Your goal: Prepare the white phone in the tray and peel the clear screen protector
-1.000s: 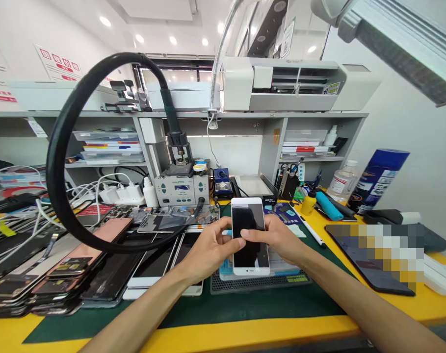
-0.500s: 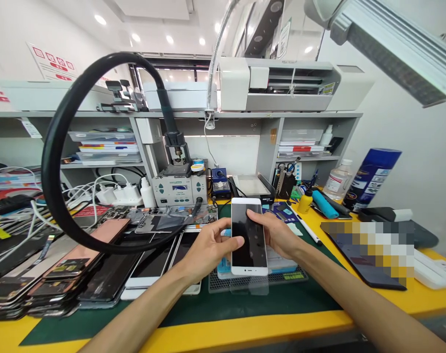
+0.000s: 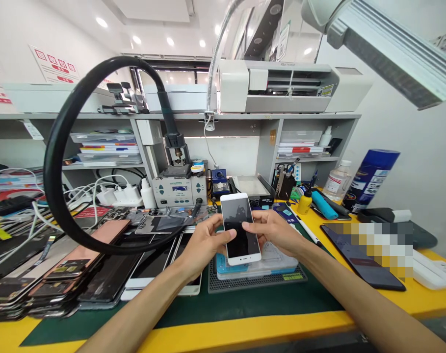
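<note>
A white-framed smartphone (image 3: 238, 211) with a dark screen is held up between both hands, its top leaning slightly left. My left hand (image 3: 207, 241) grips its left edge, the thumb lying on the glass. My right hand (image 3: 279, 234) holds the right edge, with its thumb also on the screen. Smudges or reflections show on the upper glass. Below the phone, a clear-lidded blue case (image 3: 277, 264) rests on a dark perforated pad (image 3: 223, 287). The fingers behind the phone are mostly hidden.
Stacked phone screens (image 3: 57, 274) cover the left of the green mat (image 3: 252, 309). A black hose (image 3: 50, 162) loops above them from a hot air station (image 3: 178, 191). To the right are a yellow bottle (image 3: 304, 203), a dark tablet-like panel (image 3: 350, 255) and a blue spray can (image 3: 372, 179).
The phone has shifted a little left and up and now leans left. My right thumb has slid lower on the screen. A clear sheet below the phone is out of sight.
</note>
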Motion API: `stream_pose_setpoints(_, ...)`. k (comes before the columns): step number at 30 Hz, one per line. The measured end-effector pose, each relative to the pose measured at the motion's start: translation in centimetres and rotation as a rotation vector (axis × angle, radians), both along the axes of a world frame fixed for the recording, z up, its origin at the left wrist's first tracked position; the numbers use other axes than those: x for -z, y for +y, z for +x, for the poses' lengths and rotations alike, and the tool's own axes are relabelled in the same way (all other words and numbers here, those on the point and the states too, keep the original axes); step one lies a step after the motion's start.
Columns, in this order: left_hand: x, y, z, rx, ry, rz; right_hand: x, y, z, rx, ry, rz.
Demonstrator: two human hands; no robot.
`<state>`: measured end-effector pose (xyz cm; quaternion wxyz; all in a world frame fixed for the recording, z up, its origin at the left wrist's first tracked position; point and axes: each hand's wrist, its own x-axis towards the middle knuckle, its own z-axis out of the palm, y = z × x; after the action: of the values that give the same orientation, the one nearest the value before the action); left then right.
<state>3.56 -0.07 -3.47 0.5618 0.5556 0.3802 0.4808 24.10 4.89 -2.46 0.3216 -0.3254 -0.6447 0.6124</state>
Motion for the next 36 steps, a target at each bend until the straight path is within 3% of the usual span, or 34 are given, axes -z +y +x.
stream_pose_setpoints(12, 0.2, 0.1, -0.1, 0.067, -0.054, -0.042, -0.3, 0.4, 0.2, 0.018, 0.022, -0.063)
stream_pose_setpoints(22, 0.0, -0.3, 0.3, 0.086, -0.056, -0.041, -0.9, -0.2, 0.4, 0.035, 0.137, 0.222)
stream_pose_setpoints(36, -0.6, -0.5, -0.3, 0.169, -0.010, -0.015, -0.2, -0.5, 0.1, 0.067, 0.177, 0.188)
